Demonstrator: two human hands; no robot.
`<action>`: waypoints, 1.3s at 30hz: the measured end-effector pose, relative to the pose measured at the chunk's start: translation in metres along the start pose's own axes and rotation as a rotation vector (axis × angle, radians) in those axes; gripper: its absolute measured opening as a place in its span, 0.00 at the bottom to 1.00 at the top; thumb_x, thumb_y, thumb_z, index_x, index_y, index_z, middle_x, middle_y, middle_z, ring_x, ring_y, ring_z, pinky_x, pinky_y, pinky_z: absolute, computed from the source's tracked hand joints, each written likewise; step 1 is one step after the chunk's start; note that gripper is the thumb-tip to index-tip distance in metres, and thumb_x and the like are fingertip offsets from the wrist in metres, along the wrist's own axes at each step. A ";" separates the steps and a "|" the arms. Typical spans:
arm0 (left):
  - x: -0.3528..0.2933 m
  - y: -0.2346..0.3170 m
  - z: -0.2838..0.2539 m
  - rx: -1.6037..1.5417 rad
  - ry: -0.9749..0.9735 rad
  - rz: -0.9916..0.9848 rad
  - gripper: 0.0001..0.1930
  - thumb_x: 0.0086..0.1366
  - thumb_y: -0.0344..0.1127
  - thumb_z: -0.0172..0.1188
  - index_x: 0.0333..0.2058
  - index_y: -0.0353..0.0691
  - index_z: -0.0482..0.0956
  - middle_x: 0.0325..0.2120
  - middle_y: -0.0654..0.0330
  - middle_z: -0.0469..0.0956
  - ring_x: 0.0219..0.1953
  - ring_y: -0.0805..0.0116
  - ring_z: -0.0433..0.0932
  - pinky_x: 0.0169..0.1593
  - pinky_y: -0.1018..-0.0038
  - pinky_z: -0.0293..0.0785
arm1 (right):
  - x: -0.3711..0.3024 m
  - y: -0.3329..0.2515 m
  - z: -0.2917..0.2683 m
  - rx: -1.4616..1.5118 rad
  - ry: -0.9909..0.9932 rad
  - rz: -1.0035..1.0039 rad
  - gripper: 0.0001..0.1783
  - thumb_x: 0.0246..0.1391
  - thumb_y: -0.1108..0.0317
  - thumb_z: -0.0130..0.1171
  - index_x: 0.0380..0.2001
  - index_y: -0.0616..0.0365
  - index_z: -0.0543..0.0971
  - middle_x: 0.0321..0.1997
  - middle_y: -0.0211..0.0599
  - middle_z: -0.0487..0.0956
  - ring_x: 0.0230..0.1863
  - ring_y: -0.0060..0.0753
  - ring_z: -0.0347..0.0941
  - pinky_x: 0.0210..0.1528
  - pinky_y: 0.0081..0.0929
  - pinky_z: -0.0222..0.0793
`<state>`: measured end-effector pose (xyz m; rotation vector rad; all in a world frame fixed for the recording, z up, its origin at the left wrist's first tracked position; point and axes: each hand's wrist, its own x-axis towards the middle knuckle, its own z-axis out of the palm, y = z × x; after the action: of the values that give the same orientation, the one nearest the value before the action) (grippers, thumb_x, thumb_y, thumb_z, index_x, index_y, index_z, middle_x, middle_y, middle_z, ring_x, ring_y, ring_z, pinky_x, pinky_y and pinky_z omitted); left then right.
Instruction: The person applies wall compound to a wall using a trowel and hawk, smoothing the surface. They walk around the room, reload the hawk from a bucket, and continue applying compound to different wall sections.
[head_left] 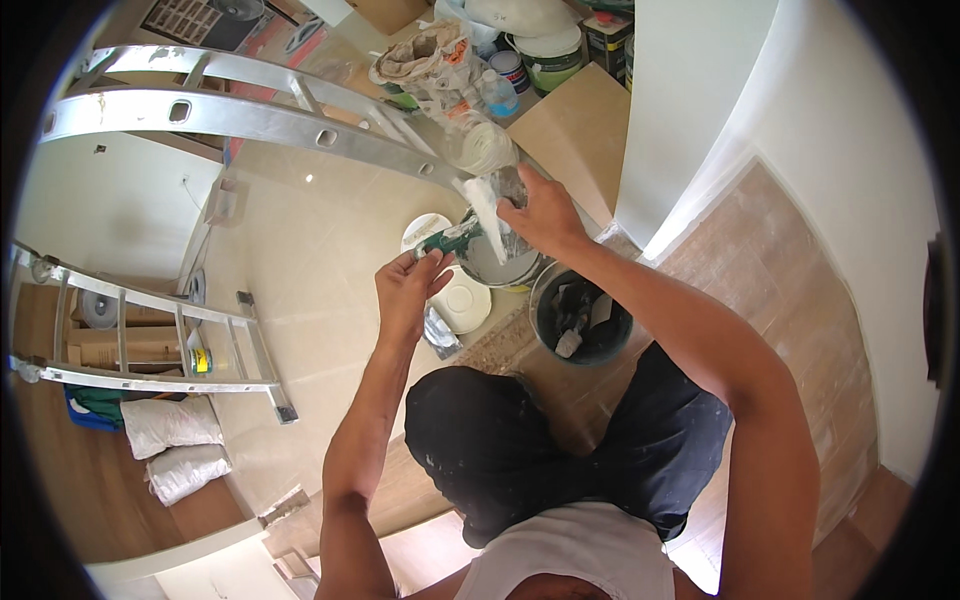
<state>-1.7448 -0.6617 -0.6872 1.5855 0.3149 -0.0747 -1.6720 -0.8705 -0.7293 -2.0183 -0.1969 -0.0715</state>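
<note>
My left hand (403,292) grips the green handle of a putty knife (450,239). Thick white putty (485,213) sits where its blade meets a flat grey scraper blade (512,188), which my right hand (548,215) pinches by its edge. Both tools are over an open bucket of pale paste (510,270), partly hidden by them. Nearer my knees stands a black bucket (582,352) with a brush (569,343) and other dark things inside. A round cream lid (465,300) lies left of the paste bucket, beside a metal-bladed tool (440,333).
An aluminium ladder (240,112) reaches in from the upper left, close beyond the buckets; its other section (150,380) stands at left. Paint tubs (550,60), a clear bottle (498,92) and sacks crowd the far side. A white wall (800,150) rises at right.
</note>
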 end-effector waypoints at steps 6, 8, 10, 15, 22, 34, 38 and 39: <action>0.000 0.004 0.008 0.017 -0.010 0.009 0.12 0.63 0.28 0.58 0.41 0.24 0.77 0.36 0.51 0.81 0.42 0.64 0.82 0.45 0.72 0.81 | -0.005 -0.008 -0.001 0.088 -0.051 -0.039 0.34 0.49 0.60 0.61 0.53 0.76 0.66 0.27 0.55 0.78 0.25 0.42 0.77 0.34 0.33 0.72; -0.001 0.002 0.005 0.017 0.003 -0.015 0.12 0.63 0.28 0.58 0.41 0.24 0.77 0.36 0.51 0.81 0.42 0.64 0.82 0.44 0.73 0.81 | -0.004 -0.012 -0.006 0.002 -0.081 -0.026 0.35 0.48 0.60 0.62 0.54 0.76 0.66 0.27 0.56 0.78 0.25 0.41 0.77 0.34 0.33 0.72; -0.004 0.004 0.007 0.013 0.009 0.000 0.12 0.63 0.28 0.58 0.41 0.24 0.77 0.35 0.51 0.81 0.41 0.65 0.82 0.44 0.73 0.81 | -0.003 -0.012 -0.009 0.094 -0.068 -0.016 0.35 0.48 0.61 0.62 0.53 0.77 0.66 0.28 0.55 0.78 0.25 0.41 0.77 0.34 0.33 0.72; -0.002 0.008 0.012 0.060 -0.011 0.043 0.12 0.63 0.28 0.58 0.41 0.24 0.77 0.34 0.52 0.81 0.41 0.66 0.82 0.43 0.75 0.81 | -0.006 -0.012 -0.001 0.123 -0.029 -0.074 0.34 0.49 0.62 0.62 0.53 0.77 0.66 0.28 0.53 0.79 0.25 0.38 0.77 0.33 0.32 0.72; -0.006 0.008 0.011 0.159 -0.020 0.105 0.12 0.64 0.28 0.58 0.41 0.24 0.78 0.32 0.53 0.82 0.37 0.71 0.82 0.41 0.77 0.81 | -0.002 -0.013 -0.008 0.200 -0.041 -0.053 0.34 0.49 0.63 0.62 0.53 0.77 0.66 0.28 0.50 0.79 0.27 0.35 0.77 0.35 0.29 0.72; -0.011 0.006 0.010 0.269 -0.021 0.185 0.12 0.64 0.28 0.58 0.43 0.23 0.78 0.31 0.53 0.83 0.33 0.75 0.81 0.39 0.79 0.80 | 0.008 0.012 -0.013 -0.050 0.042 -0.064 0.31 0.48 0.63 0.63 0.52 0.73 0.68 0.27 0.55 0.79 0.27 0.37 0.77 0.35 0.32 0.72; -0.009 0.006 0.001 0.258 0.011 0.157 0.12 0.64 0.28 0.58 0.42 0.22 0.78 0.31 0.53 0.83 0.35 0.72 0.82 0.40 0.77 0.80 | 0.005 -0.008 -0.021 0.070 -0.086 0.017 0.32 0.49 0.62 0.63 0.53 0.73 0.67 0.27 0.53 0.79 0.25 0.37 0.77 0.34 0.32 0.72; -0.008 0.007 0.003 0.219 0.009 0.140 0.12 0.64 0.28 0.58 0.42 0.22 0.77 0.32 0.52 0.82 0.37 0.71 0.82 0.41 0.77 0.80 | 0.004 -0.005 -0.016 0.100 -0.051 -0.053 0.32 0.50 0.62 0.63 0.53 0.73 0.67 0.27 0.53 0.79 0.25 0.35 0.77 0.34 0.32 0.72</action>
<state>-1.7506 -0.6659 -0.6789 1.8214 0.2068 0.0066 -1.6687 -0.8822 -0.7174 -1.9164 -0.2811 -0.0424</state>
